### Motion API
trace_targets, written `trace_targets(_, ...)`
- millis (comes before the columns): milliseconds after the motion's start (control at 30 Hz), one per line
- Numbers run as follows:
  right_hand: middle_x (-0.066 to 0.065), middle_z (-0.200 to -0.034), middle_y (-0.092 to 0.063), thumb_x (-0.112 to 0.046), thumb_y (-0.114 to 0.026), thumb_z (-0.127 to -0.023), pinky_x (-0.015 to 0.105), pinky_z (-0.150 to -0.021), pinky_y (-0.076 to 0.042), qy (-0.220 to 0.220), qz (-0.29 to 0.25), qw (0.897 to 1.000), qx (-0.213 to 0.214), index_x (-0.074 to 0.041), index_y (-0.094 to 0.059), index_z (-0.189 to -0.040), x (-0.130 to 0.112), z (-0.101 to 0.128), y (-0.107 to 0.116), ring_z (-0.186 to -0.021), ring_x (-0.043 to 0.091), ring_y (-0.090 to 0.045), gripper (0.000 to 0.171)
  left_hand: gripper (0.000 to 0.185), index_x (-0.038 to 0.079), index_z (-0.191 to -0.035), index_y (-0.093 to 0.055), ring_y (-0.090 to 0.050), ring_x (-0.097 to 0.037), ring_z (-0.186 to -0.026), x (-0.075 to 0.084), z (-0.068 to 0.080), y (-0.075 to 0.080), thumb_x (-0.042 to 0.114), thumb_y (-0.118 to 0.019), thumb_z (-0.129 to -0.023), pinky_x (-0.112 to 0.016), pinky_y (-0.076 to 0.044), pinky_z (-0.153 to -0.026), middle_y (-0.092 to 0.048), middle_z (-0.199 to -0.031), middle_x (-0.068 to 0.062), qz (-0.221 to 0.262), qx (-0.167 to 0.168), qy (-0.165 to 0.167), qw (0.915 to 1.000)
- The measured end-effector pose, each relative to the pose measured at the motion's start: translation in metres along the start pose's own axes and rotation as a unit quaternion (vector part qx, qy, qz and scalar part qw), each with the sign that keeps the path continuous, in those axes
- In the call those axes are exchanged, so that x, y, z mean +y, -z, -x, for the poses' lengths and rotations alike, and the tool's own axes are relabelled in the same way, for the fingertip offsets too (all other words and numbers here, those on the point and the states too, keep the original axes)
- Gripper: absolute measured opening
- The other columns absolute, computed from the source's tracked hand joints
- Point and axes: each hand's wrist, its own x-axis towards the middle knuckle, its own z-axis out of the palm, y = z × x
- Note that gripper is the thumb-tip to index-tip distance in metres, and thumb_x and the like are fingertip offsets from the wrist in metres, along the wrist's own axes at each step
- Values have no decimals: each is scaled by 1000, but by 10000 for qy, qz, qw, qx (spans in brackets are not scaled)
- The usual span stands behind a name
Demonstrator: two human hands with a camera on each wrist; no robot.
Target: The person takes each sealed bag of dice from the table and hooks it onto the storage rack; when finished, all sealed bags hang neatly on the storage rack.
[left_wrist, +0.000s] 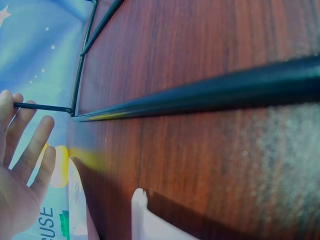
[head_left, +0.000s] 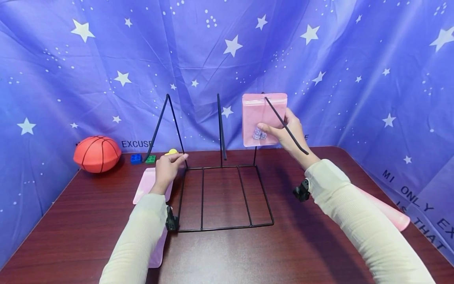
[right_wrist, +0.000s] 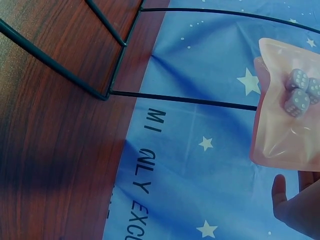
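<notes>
Head view: our right hand (head_left: pixel 289 132) pinches pink zip pouch (head_left: pixel 264 118) with dice (head_left: pixel 259 134), held up by wire rack's (head_left: pixel 223 197) right upright. Left hand (head_left: pixel 168 167) pinches rack's left corner. We'd say keep rack pinned to tabletop (head_left: pixel 319 244), pouch upright.

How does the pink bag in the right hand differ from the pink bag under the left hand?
The raised pink bag is held upright in the right hand and has dice inside. The flat pink bag lies on the table below the left hand; no contents show. Both are pink.
</notes>
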Motion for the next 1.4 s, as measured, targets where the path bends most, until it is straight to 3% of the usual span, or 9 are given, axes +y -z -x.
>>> trace_targets(467,-1,-91,-57,-39,-87,-81,28,-72,-41,-9,-45,10000,-10,-11,-55,-109,-2,1,2,-86,14,-51,50,34,6,-117,-77,-76,-30,-87,-1,0,0,33,-70,-99,-31,-47,-73,-76,-97,-19,-38,16,10,10000)
trace_targets(667,3,-102,-63,-36,-87,-81,28,-78,-43,12,-150,9999,-39,-9,-56,-118,-2,-1,2,-93,14,-56,56,36,6,-118,-77,-76,-29,-86,-2,0,0,35,-69,-98,-32,-48,-73,-76,-100,-19,-71,-6,-13,10000)
trace_targets(900,6,-110,-65,-34,-88,-81,28,-82,-44,3,-364,9992,-149,-8,-54,-127,1,-4,2,-98,14,-57,63,32,5,-117,-77,-76,-30,-84,-1,-1,-1,30,-70,-98,-42,-52,-82,-76,-95,-19,-114,14,-92,9999)
trace_targets(1400,6,-110,-65,-33,-87,-82,27,-82,-46,2,-445,9987,-238,-8,-53,-130,1,-4,3,-98,14,-58,64,32,5,-117,-77,-76,-30,-85,-1,-1,0,30,-70,-98,-33,-50,-73,-76,-100,-20,-107,30,-74,9999)
